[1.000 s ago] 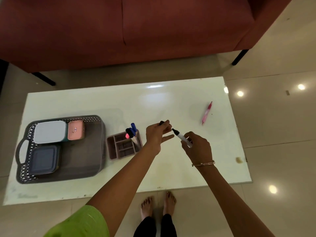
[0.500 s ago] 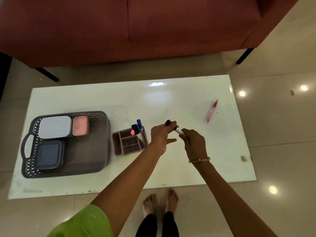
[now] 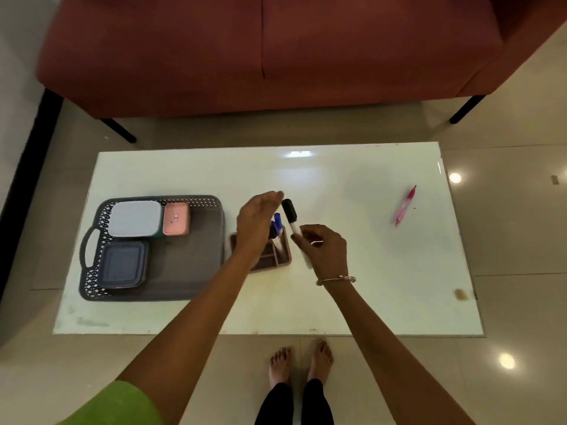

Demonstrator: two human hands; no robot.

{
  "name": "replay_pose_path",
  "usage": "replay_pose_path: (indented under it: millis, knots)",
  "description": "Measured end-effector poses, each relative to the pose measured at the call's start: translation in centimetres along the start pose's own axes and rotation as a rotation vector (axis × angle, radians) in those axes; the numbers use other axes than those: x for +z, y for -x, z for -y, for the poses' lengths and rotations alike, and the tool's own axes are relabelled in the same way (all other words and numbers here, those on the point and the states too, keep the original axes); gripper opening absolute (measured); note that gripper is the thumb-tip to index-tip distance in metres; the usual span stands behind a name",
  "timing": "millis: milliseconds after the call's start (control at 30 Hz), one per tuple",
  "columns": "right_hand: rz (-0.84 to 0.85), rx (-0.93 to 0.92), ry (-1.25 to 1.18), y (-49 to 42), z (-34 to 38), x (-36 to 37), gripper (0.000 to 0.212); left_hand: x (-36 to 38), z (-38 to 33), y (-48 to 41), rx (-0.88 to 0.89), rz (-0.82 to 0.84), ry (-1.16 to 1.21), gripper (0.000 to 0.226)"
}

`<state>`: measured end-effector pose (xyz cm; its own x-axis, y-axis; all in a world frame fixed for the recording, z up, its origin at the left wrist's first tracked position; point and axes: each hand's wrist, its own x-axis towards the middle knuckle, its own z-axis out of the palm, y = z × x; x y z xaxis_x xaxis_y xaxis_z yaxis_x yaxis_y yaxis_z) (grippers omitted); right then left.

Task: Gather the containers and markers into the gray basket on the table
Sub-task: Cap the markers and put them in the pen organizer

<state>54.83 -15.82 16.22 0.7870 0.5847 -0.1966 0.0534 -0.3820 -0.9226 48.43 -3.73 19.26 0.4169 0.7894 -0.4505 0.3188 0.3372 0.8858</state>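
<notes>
**Q:** Locate the item in hand.
**A:** The black marker [image 3: 291, 217] is held off the surface [image 3: 352, 302], cap end up and tilted away from the person, just above the pink organizer [image 3: 280, 260]. The right hand [image 3: 325, 250] grasps it, fingers pinched round the lower white barrel, leaving the cap end free.

**Q:** State of the left hand?
**A:** The left hand [image 3: 256, 222] hovers over the organizer, fingers extended and released, holding nothing. Its fingertips are near the cap, but contact cannot be confirmed.

**Q:** Handling properties?
**A:** Judged light, rigid and smooth. The round barrel may roll if laid flat. Take hold at mid-barrel, not at the cap, which may pull off.

**Q:** Surroundings?
**A:** Blue markers [image 3: 277, 220] stand in the organizer, partly hidden by the left hand. The gray basket [image 3: 199, 271] lies just left of the organizer. It holds a pale blue container [image 3: 135, 217], a small pink container [image 3: 175, 217] and a dark blue container [image 3: 121, 263]. A pink pen [image 3: 405, 205] lies well apart, toward the right of the surface.

**Q:** Work remaining?
**A:** By judgement, the markers, the organizer and the pen are not yet in the basket.
</notes>
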Motion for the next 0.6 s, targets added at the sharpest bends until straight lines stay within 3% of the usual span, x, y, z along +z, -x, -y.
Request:
replay_pose_path:
  millis: [233,467,600]
  knots:
    - [0.087,-0.001,0.175,1.0,-1.4,5.8,0.013,-6.6,1.3,-0.4,0.011,-0.185,0.083,0.017]
    - [0.216,0.014,0.435,0.6,-4.2,7.0,0.02,-5.2,1.2,-0.4,0.081,-0.134,-0.037,0.016]
    - [0.161,-0.019,0.321,0.1,-4.1,4.4,0.017,-2.2,0.1,-0.8,0.124,-0.064,-0.12,0.018]
